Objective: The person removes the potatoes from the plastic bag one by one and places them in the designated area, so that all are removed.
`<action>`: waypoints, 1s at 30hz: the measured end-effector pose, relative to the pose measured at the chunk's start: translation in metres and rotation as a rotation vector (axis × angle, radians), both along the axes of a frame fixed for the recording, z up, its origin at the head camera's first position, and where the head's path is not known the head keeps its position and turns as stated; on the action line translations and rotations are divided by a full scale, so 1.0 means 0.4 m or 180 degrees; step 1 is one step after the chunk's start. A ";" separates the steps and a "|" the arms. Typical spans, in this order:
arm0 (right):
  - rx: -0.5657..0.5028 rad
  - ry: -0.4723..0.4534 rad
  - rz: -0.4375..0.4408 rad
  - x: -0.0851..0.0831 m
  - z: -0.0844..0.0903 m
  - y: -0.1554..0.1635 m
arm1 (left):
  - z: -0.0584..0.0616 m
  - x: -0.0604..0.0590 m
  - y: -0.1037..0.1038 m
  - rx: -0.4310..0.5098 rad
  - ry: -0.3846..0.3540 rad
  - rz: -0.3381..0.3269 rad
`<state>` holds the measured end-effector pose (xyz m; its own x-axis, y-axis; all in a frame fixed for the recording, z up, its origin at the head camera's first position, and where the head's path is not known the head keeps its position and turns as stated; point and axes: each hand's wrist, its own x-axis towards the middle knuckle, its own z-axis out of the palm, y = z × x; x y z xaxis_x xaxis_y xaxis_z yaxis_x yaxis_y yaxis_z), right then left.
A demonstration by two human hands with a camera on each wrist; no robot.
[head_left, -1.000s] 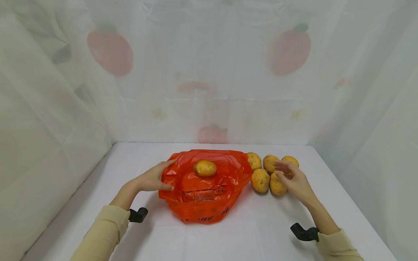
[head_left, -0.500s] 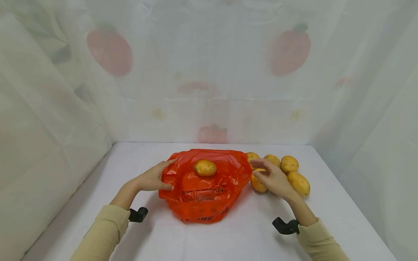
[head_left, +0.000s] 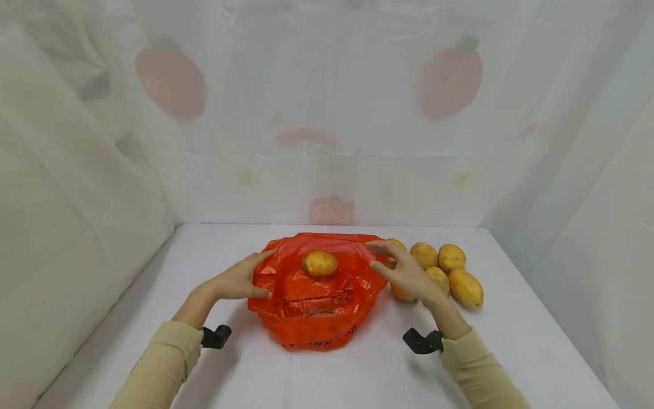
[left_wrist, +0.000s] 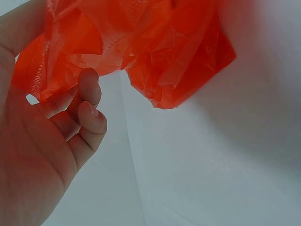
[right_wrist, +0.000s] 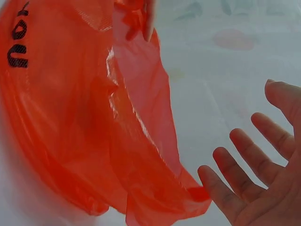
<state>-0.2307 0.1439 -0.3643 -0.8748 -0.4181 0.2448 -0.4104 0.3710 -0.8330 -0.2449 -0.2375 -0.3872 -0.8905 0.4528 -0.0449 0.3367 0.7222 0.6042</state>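
Bag (head_left: 317, 301) edge held, right hand (head_left: 409, 275) near

Both arms wear long, soft beige knit sleeves, the left sleeve (head_left: 158, 363) and the right sleeve (head_left: 480, 372), each ending in a ribbed cuff short of the wrist. Just beyond each cuff sits a black hooked plastic mount: the left one (head_left: 216, 336), the right one (head_left: 423, 341). Both hands are bare, without rings.

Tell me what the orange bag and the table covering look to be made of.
Orange bag: thin plastic film, glossy and translucent; it crinkles, catches highlights and bears black print. Table covering: apparently a smooth white sheet, matte, with faint creases; cloth or plastic cannot be told.
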 end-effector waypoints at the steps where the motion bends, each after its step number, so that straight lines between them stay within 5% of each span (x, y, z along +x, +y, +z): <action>1: -0.0001 0.0008 0.0035 0.005 0.011 -0.008 | 0.000 0.000 0.000 -0.0007 0.0005 -0.0002; 5: 0.0022 -0.0001 0.0153 0.014 0.042 -0.036 | 0.000 -0.001 0.002 0.0007 0.0010 -0.0011; 30: 0.0619 -0.0122 0.0431 -0.138 0.013 -0.134 | 0.002 0.001 0.005 -0.0035 -0.0015 0.0027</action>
<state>-0.2859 0.0903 -0.3589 -0.8146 -0.5683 0.1160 -0.4369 0.4696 -0.7672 -0.2446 -0.2357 -0.3863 -0.8941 0.4447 -0.0541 0.3278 0.7317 0.5976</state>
